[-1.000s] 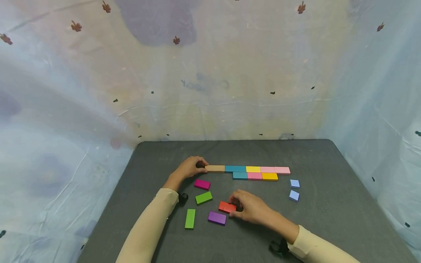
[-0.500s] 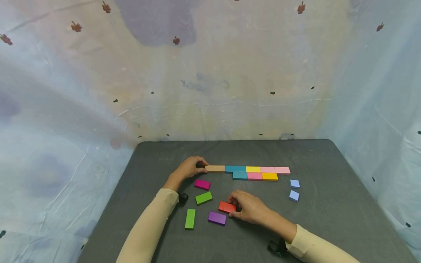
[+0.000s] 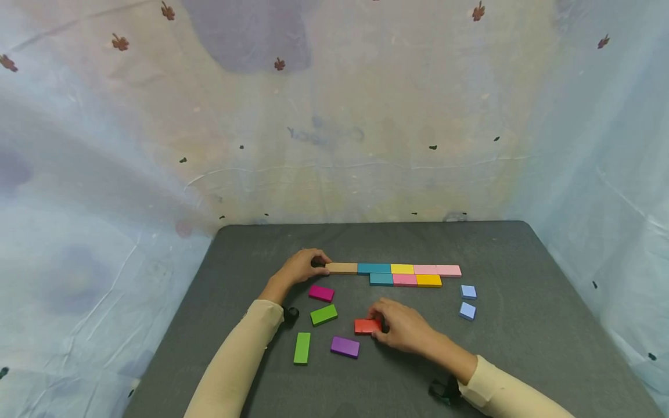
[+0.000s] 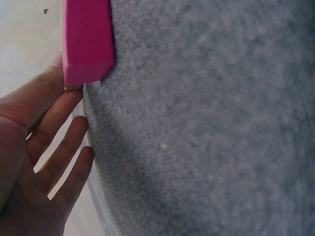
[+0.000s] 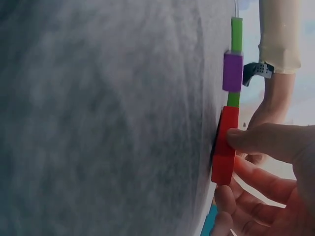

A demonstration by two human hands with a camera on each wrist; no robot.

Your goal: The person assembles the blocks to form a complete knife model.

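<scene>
My right hand (image 3: 402, 326) pinches a red block (image 3: 364, 327) between thumb and fingers at its right end. In the right wrist view, the thumb presses one long face of the red block (image 5: 226, 147), close over the table. My left hand (image 3: 300, 266) pinches the left end of a tan block (image 3: 342, 269), the first in a straight back row. To its right lie a teal block (image 3: 373, 268), a yellow block (image 3: 402, 269) and two pink ones. A second row touches its front: teal (image 3: 381, 280), pink, orange-yellow (image 3: 428, 281).
Left of the right hand lie loose blocks: magenta (image 3: 321, 293), purple (image 3: 345, 347) and two green ones (image 3: 324, 314). Two small light blue blocks (image 3: 468, 292) lie at the right. The grey table (image 3: 522, 348) ends at a hanging patterned sheet (image 3: 366, 145).
The right hand has shifted the red block slightly right and back, turning it straighter, parallel to the rows. The left hand and the other blocks have stayed in place.
</scene>
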